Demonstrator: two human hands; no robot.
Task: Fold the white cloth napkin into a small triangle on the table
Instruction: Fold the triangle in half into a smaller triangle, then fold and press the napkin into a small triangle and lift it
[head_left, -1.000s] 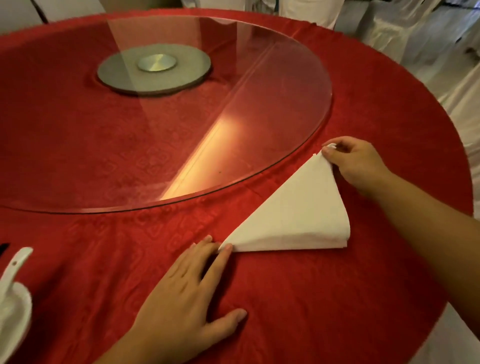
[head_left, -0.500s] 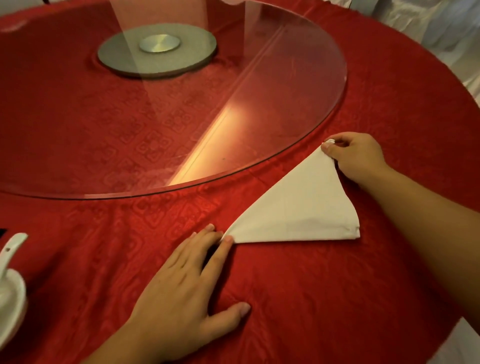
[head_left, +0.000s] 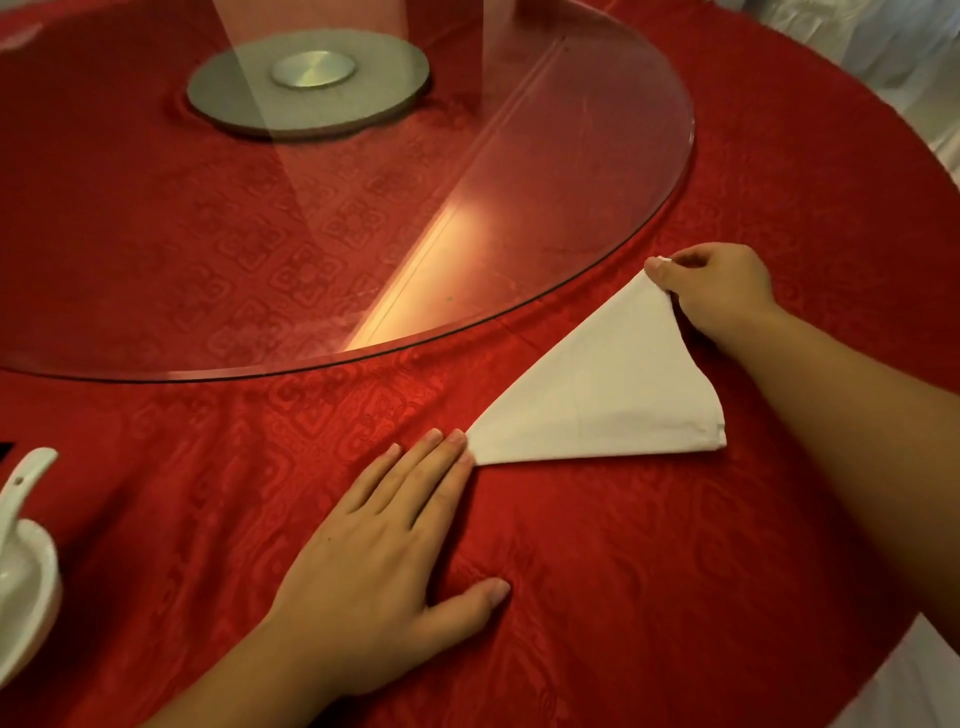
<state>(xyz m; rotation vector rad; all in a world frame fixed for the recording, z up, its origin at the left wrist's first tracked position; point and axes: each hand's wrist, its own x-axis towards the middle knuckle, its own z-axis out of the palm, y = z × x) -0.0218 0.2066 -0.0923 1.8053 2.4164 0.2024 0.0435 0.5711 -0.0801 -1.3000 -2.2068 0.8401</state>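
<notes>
The white cloth napkin (head_left: 608, 395) lies folded as a triangle on the red tablecloth (head_left: 623, 571), right of centre. My left hand (head_left: 384, 561) lies flat on the cloth with straight fingers, and its fingertips touch the napkin's near-left corner. At the far corner, my right hand (head_left: 717, 291) pinches the napkin's tip between thumb and curled fingers. The third corner, at the right, lies free on the table.
A round glass turntable (head_left: 649, 218) on a grey metal hub (head_left: 311, 83) covers the table's middle, its rim close to the napkin's far tip. A white bowl with a spoon (head_left: 21, 566) stands at the left edge. White-draped chairs (head_left: 883, 47) stand behind the table.
The view has shifted slightly downward and closer. Both hands keep their places on the napkin's corners; the napkin stays a flat triangle.
</notes>
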